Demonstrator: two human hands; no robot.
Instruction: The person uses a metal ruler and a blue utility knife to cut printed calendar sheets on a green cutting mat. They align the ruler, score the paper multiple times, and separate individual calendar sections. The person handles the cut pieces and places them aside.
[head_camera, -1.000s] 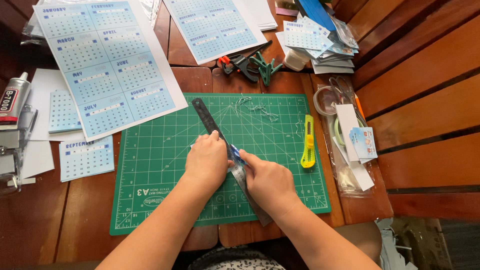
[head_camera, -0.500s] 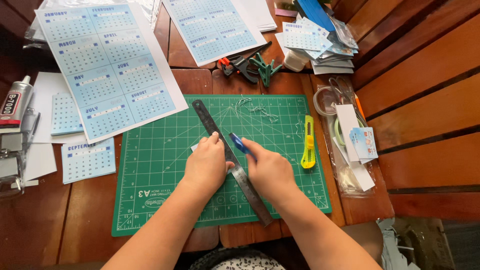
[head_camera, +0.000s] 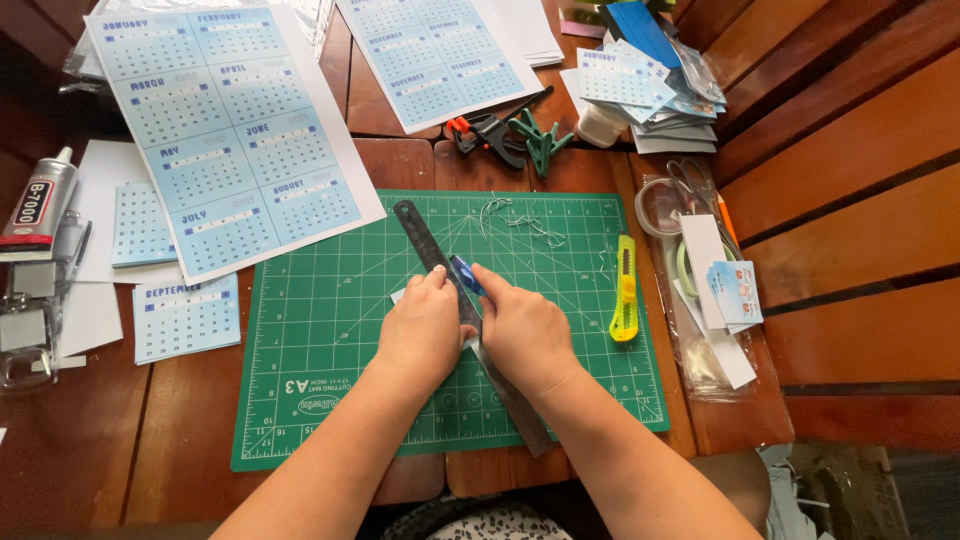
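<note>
Steel ruler (head_camera: 440, 262), stiff and slippery, is pinned flat by the left hand (head_camera: 425, 325) over thin paper (head_camera: 399, 296), while the right hand (head_camera: 520, 332) clamps a blue craft knife (head_camera: 466, 274).

Both forearms bare to the frame edge; no sleeves, watch, bracelets or rings seen. Left hand (head_camera: 425, 330) and right hand (head_camera: 522, 335): short nails, unpainted as far as visible. Black-and-white speckled garment (head_camera: 480, 523) at the bottom edge.

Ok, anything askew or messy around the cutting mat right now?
Slightly. Thin paper offcuts lie scattered on the green cutting mat's upper part, and the metal ruler runs diagonally, its lower end overhanging the mat's near edge. Nothing looks spilled or damaged.
</note>
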